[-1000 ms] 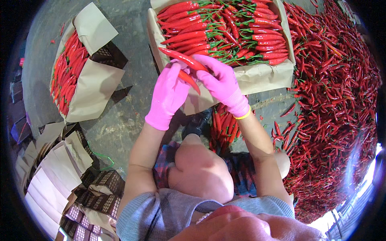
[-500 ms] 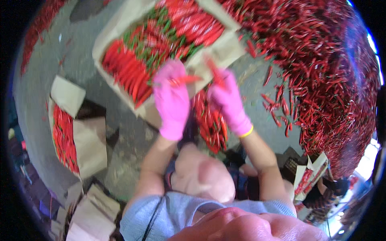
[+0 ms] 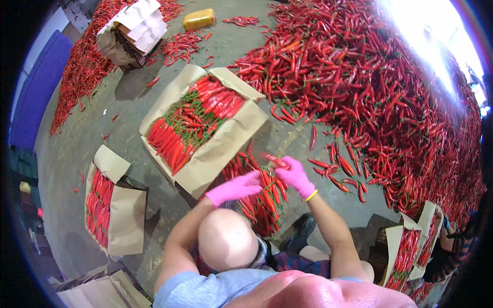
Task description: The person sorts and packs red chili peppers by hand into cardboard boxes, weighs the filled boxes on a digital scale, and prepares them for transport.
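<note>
A red chilli [image 3: 273, 159] is pinched, best lightly, by the right hand [image 3: 297, 177]; the left hand [image 3: 233, 189] is straight-fingered, hold unclear.

Floor [image 3: 67, 154]: grey, hard, looks like concrete; worn, w/ pale scuffs & yellowish-brn. stains; dk. shadow patch [image 3: 128, 87] twd. far L corner.
L edge of floor: upright purple-blue surface [image 3: 38, 87], wall panel or stack, can't tell; pale strip [image 3: 57, 21] along outer side.
Beyond far L corner: mottled dk. grey surface [image 3: 79, 13], poss. wall.
Near L edge: dim, detail lost.
Far R corner: v. strong white glare [image 3: 423, 33], bkgd. washed out; smaller bright spots, R edge.
Light: uneven, brightest far R.
</note>
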{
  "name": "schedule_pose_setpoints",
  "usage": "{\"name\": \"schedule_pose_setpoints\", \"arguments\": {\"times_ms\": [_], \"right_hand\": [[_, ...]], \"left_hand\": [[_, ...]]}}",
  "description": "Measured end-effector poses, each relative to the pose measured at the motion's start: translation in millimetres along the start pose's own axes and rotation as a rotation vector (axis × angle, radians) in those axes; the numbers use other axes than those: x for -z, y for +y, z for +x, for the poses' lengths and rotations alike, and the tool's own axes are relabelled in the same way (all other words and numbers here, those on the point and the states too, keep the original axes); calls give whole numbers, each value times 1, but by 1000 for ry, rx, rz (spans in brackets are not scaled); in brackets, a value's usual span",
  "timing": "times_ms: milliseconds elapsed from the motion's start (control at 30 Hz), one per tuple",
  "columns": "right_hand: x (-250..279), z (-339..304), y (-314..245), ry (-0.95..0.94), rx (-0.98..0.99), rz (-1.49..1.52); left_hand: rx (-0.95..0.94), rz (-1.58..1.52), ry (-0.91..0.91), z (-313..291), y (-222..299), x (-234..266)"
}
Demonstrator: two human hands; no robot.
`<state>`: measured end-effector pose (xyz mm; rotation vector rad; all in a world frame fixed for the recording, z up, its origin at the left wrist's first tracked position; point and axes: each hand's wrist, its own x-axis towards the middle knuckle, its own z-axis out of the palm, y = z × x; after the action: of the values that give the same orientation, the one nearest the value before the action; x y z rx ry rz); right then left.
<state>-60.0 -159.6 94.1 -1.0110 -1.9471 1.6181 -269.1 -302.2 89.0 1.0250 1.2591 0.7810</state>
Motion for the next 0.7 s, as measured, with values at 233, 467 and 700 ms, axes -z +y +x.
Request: {"name": "schedule_pose_setpoints", "arguments": {"times_ms": [233,467,700], "right_hand": [[193,-50,99,342,-594,-1012],[38,-30,161,32,-250,-874],[-15,3,216,-24,-565,-838]], "left_hand": [[-88,-29,394,-63,4,16],[259,22,363,-128,10,81],[439,345,11,-80,75,84]]}}
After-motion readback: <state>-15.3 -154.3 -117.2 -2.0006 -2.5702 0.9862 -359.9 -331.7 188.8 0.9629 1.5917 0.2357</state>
